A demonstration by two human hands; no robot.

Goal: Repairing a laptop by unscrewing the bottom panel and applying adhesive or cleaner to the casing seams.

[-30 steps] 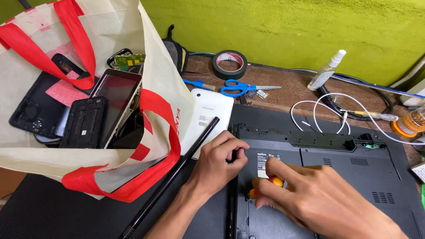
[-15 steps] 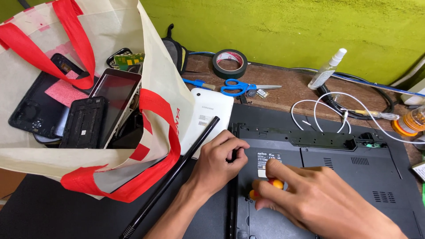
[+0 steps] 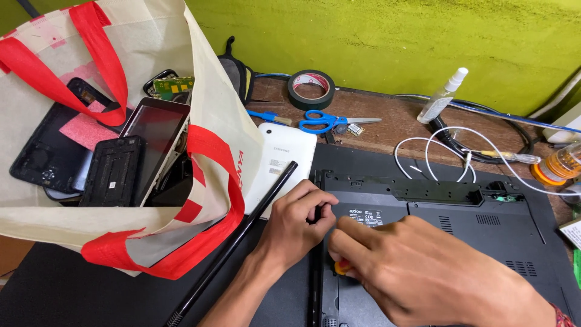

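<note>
A black laptop (image 3: 460, 224) lies upside down on the wooden table. My left hand (image 3: 296, 227) rests on its left edge, fingers curled against the casing near the hinge. My right hand (image 3: 423, 272) is closed around a screwdriver with an orange and yellow handle (image 3: 342, 266), pressed down on the laptop's underside next to a small label. The tool's tip is hidden under my fingers.
A cream bag with red handles (image 3: 200, 139) holds tablets and phone parts on the left. A white tablet (image 3: 281, 163) and a black rod (image 3: 236, 242) lie beside it. Blue scissors (image 3: 324, 123), black tape roll (image 3: 311, 89), spray bottle (image 3: 443, 97), white cables (image 3: 442, 151) sit behind.
Both hands stay on the laptop's left part; my right hand has shifted slightly left over the screwdriver handle, hiding more of it.
</note>
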